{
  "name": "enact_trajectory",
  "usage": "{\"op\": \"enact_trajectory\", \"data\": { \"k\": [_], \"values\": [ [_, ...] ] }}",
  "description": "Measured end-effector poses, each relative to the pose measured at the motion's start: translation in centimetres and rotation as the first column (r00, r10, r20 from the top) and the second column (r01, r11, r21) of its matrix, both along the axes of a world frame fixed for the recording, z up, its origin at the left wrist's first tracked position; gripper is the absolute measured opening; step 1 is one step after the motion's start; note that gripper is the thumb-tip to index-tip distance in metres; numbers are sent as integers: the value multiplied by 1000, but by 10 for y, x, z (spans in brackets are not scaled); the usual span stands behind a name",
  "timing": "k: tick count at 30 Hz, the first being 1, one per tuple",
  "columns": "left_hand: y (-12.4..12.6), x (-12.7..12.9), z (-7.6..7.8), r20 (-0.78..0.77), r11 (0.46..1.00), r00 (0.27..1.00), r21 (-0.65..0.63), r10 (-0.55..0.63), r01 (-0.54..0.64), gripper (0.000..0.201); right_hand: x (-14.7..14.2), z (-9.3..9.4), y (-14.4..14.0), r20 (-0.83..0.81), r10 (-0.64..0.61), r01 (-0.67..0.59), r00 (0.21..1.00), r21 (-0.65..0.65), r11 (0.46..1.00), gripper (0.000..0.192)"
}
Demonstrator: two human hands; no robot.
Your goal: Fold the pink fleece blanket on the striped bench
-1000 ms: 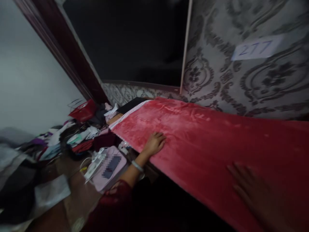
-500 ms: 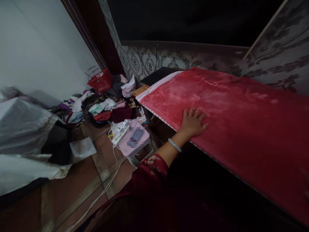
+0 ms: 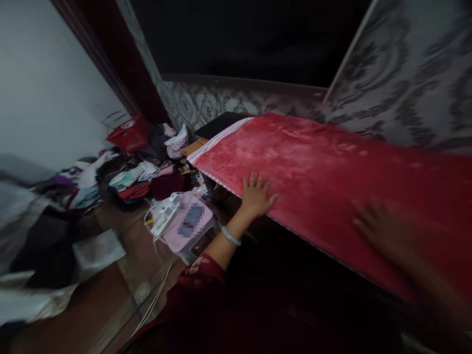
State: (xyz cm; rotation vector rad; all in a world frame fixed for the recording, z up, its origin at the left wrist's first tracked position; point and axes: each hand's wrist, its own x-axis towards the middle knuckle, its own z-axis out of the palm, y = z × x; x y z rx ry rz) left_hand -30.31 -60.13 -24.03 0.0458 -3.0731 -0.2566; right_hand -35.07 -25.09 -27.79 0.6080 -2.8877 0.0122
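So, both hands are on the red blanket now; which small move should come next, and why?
Probably sweep both palms outward to smooth the red blanket. The left hand lies flat with fingers spread near the front edge by the striped end, and the right hand, blurred, is over the blanket further along. Faint ridges show in the pile near the wall, so flattening seems the likely step.

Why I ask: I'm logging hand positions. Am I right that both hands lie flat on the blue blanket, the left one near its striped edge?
Not quite: the blanket is red, not blue. The head view shows the left hand flat on it near the striped edge, and the blurred right hand on it too.
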Motion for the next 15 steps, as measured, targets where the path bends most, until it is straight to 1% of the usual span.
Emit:
{"op": "enact_trajectory", "data": {
  "k": [3, 5, 7, 8, 9, 10, 11, 12, 14, 15],
  "values": [
    [-2, -2, 1, -33, 999, 999, -48, 17, -19, 64, 35, 3, -51, 119, 174, -171, 977, -42, 984, 55],
    [-5, -5, 3, -55, 996, 998, -88, 23, -28, 62, 65, 11, -75, 159, 272, -257, 949, -111, 960, 59],
    [-8, -8, 9, -67, 993, 998, -120, 14, -22, 60, 90, 22, -86, 219, 381, -339, 898, -208, 918, 61],
    [-9, -9, 13, -67, 992, 998, -126, 11, -20, 58, 98, 28, -86, 254, 445, -379, 859, -269, 885, 62],
    [-7, -11, 18, -66, 992, 998, -123, 8, -16, 55, 101, 34, -83, 274, 491, -397, 827, -335, 854, 63],
    [-4, -14, 24, -64, 994, 998, -110, -2, -5, 52, 100, 39, -76, 273, 516, -393, 812, -398, 829, 63],
    [3, -18, 29, -68, 996, 997, -89, -25, 19, 49, 93, 43, -67, 248, 511, -371, 823, -446, 814, 63],
    [12, -22, 34, -81, 996, 995, -65, -67, 61, 48, 82, 46, -55, 205, 468, -331, 859, -475, 815, 62],
    [38, -35, 40, -108, 977, 971, -21, -213, 212, 51, 50, 48, -30, 98, 276, -200, 956, -472, 859, 59],
    [53, -43, 41, -109, 952, 947, -6, -304, 305, 55, 34, 48, -18, 70, 156, -110, 985, -441, 891, 59]
  ]
}}
